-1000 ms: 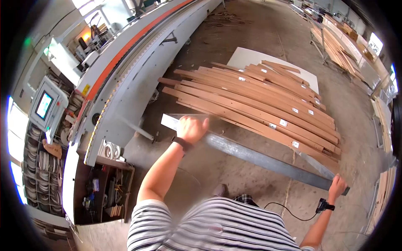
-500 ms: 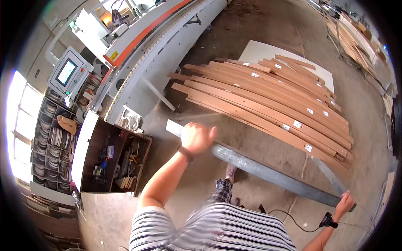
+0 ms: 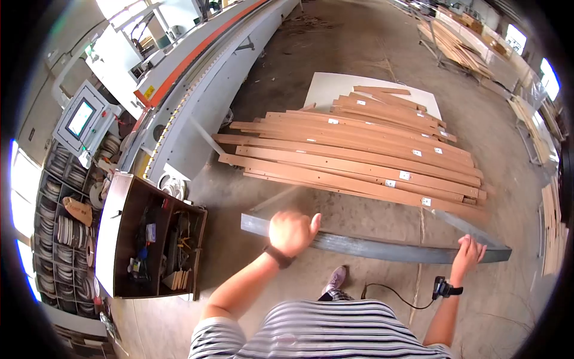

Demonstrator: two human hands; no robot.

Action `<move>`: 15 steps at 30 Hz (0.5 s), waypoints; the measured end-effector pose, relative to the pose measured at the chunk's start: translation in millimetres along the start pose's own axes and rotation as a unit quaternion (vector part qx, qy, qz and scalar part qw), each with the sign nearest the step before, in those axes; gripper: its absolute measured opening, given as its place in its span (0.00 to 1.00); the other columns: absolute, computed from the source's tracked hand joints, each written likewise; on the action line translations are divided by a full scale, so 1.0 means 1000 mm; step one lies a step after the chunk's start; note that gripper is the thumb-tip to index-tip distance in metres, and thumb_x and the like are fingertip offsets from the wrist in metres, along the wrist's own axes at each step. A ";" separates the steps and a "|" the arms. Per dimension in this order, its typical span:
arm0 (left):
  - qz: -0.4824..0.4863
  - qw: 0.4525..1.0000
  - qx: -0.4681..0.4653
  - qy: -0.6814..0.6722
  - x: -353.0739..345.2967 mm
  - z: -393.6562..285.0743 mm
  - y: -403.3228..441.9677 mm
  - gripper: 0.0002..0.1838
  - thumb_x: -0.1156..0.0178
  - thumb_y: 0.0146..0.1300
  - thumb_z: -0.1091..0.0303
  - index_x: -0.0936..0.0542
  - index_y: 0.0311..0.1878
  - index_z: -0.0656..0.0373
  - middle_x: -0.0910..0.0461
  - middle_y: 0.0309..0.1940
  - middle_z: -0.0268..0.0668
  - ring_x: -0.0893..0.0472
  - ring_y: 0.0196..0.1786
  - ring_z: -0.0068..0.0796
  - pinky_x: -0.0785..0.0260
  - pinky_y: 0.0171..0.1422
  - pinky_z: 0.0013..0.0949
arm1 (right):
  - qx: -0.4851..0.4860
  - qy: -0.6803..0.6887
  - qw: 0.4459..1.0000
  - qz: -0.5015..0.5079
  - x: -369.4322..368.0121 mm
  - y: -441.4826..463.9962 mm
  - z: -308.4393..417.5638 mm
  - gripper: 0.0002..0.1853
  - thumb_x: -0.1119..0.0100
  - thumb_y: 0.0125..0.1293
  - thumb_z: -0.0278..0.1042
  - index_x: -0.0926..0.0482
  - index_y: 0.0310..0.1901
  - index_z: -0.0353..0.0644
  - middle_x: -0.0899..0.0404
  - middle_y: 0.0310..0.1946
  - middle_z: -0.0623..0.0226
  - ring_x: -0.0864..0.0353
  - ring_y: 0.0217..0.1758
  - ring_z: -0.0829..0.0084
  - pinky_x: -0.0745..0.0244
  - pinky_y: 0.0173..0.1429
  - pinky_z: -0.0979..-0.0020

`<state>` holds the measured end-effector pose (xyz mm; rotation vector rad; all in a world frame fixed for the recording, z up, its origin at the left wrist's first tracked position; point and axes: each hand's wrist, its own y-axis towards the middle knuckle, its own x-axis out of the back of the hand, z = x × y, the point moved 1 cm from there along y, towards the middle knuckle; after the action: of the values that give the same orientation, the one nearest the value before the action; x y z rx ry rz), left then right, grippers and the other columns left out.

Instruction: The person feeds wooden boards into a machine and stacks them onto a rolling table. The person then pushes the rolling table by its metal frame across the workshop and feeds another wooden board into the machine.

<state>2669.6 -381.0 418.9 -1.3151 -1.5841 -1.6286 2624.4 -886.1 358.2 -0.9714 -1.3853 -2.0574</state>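
A long grey metal bar (image 3: 382,249) spans the space in front of my body, nearly level, with a thinner metal piece (image 3: 463,227) angling back from its right end. My left hand (image 3: 293,232) is wrapped over the bar near its left end, thumb up. Fingers of my right hand (image 3: 468,254) grip the bar near its right end. Beyond the bar, a spread of brown wooden strips (image 3: 359,152) with small white labels lies over a white board (image 3: 323,88) near the floor.
At the left stand a long white machine with an orange stripe (image 3: 185,66), a control screen (image 3: 81,118), an open dark cabinet (image 3: 134,251) and racks of rolled banding (image 3: 66,230). More boards rest on a rack (image 3: 457,51) at the far right. A shoe (image 3: 336,278) is below the bar.
The bar has turned from a slant down to the right to almost level, its left end moving lower in view. Both hands keep hold. The view has shifted, and one shoe stands forward.
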 end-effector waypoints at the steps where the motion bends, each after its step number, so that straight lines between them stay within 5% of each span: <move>1: 0.010 1.000 0.002 -0.009 0.002 0.000 -0.010 0.25 0.41 0.67 0.52 0.23 0.14 0.54 0.21 0.17 0.39 0.22 0.24 0.45 0.32 0.32 0.47 | -0.018 0.000 1.000 -0.017 0.005 -0.011 0.009 0.19 0.54 0.76 0.41 0.21 0.27 0.46 0.18 0.29 0.69 0.23 0.42 0.65 0.48 0.78 0.55; 4: 0.059 0.997 0.032 0.043 0.004 -0.006 -0.039 0.28 0.45 0.69 0.49 0.23 0.13 0.53 0.22 0.16 0.41 0.20 0.24 0.45 0.30 0.34 0.47 | -0.063 0.017 0.998 0.005 0.025 -0.033 0.007 0.21 0.53 0.74 0.41 0.21 0.24 0.44 0.19 0.25 0.69 0.24 0.41 0.64 0.49 0.79 0.55; 6: -0.040 0.999 -0.004 0.002 0.008 -0.007 -0.053 0.28 0.43 0.68 0.49 0.24 0.12 0.51 0.23 0.14 0.39 0.21 0.21 0.42 0.30 0.32 0.45 | -0.072 0.013 0.997 -0.021 0.041 -0.041 0.011 0.22 0.53 0.74 0.41 0.21 0.22 0.43 0.20 0.23 0.68 0.24 0.40 0.64 0.49 0.79 0.55; 15: -0.047 0.999 -0.013 -0.006 0.028 -0.003 -0.053 0.30 0.45 0.70 0.48 0.23 0.12 0.52 0.22 0.15 0.36 0.20 0.23 0.40 0.29 0.34 0.43 | -0.055 0.014 0.997 -0.043 0.049 -0.042 0.014 0.23 0.53 0.72 0.38 0.21 0.18 0.41 0.20 0.22 0.65 0.24 0.41 0.62 0.47 0.79 0.57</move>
<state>2611.2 -366.2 419.7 -1.2817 -1.6605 -1.7056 2567.4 -857.2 374.5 -0.9392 -1.3327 -2.2233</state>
